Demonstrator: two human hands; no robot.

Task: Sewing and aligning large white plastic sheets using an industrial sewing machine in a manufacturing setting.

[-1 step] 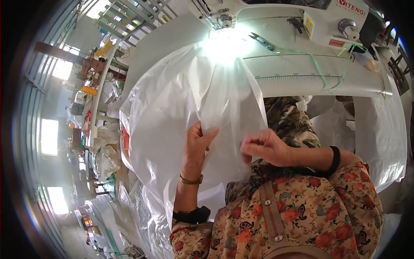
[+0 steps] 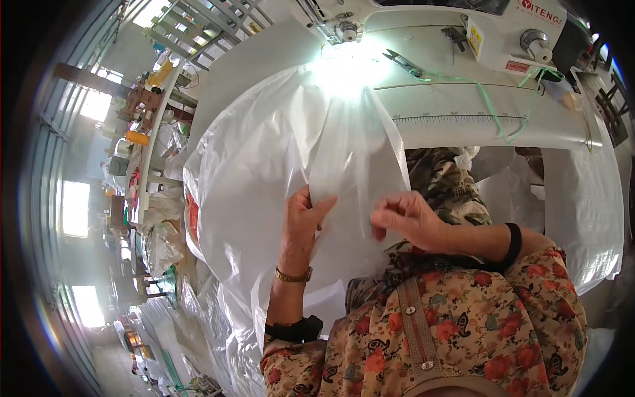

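A large, thin white plastic sheet (image 2: pixel 245 159) hangs in folds from the sewing machine's bright lit needle area down to my lap. My left hand (image 2: pixel 304 221) pinches a fold of it between thumb and curled fingers. Just to the right, my right hand (image 2: pixel 409 220) is held with bent fingers over the sheet's right part. Its fingertips are slightly blurred, and whether they grip the sheet does not show. The white sewing machine (image 2: pixel 430 14) stands beyond, its needle hidden by glare.
Thread snips (image 2: pixel 402 64) lie on the machine bed right of the light. Loose green thread (image 2: pixel 486 99) trails across the bed past a printed ruler scale (image 2: pixel 456 120). At left, a cluttered bench (image 2: pixel 159 132) holds thread cones and bags. More white sheeting (image 2: pixel 582 205) hangs at right.
My right hand has shifted slightly, its fingers curling a little differently. My left hand and the sheet look almost the same.
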